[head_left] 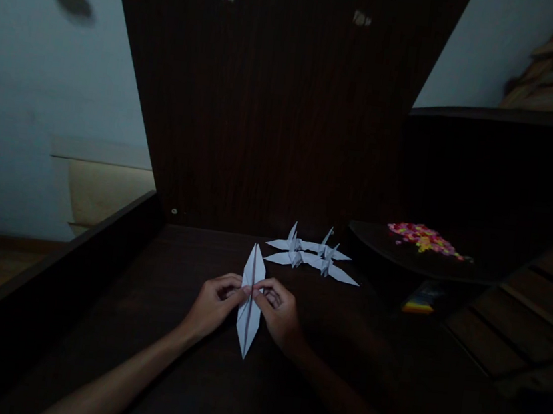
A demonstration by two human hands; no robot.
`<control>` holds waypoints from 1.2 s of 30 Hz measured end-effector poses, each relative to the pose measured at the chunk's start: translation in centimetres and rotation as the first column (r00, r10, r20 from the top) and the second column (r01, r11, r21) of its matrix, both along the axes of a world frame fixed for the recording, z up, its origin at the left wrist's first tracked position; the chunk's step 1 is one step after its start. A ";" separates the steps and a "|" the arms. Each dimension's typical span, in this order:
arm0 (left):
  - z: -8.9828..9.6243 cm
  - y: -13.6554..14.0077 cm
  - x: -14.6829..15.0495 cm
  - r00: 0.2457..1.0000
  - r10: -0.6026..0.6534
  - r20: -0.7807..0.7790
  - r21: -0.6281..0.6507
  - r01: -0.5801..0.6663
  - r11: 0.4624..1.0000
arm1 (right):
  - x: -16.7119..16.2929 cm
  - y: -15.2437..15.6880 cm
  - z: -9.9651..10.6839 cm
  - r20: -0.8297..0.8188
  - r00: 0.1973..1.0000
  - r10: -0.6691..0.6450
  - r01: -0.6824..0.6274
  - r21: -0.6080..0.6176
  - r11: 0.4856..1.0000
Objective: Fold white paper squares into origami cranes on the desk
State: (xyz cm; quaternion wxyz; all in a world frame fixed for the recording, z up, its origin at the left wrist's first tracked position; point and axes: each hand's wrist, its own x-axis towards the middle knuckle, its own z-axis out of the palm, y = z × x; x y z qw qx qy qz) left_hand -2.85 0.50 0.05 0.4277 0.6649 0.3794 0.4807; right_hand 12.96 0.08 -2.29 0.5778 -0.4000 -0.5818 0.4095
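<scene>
A long, narrow piece of folded white paper (247,328) stands lengthwise before me, pointed at both ends, with a slit down its middle. My left hand (219,297) pinches its left half between thumb and fingers. On the other side my right hand (280,308) grips the right half, its thumb and forefinger close to the centre slit. Both thumbs nearly meet at the middle. Just beyond, to the right, several folded white paper cranes (313,260) sit in two rows, wings touching or overlapping.
The dark wooden desk (184,256) has a raised side board (83,257) on the left and a tall back panel (288,114). On a curved shelf (373,242) to the right lies a pile of small pink, red and yellow pieces (424,238). A colourful item (420,302) sits below it.
</scene>
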 end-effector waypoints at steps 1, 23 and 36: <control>0.1 0.0 0.0 1.000 -0.007 0.006 -0.002 0.007 1.000 | 0.0 -0.1 0.2 0.015 1.000 -0.005 0.005 0.009 1.000; 1.3 -0.1 -0.3 0.994 0.107 0.014 -0.060 -0.106 0.993 | 0.3 -0.3 1.9 -0.216 0.976 0.001 -0.045 -0.198 0.979; 1.1 -0.3 0.3 0.948 0.081 0.308 -0.335 0.028 0.942 | 0.5 -0.3 0.5 -0.255 0.958 0.135 -0.182 -0.171 0.968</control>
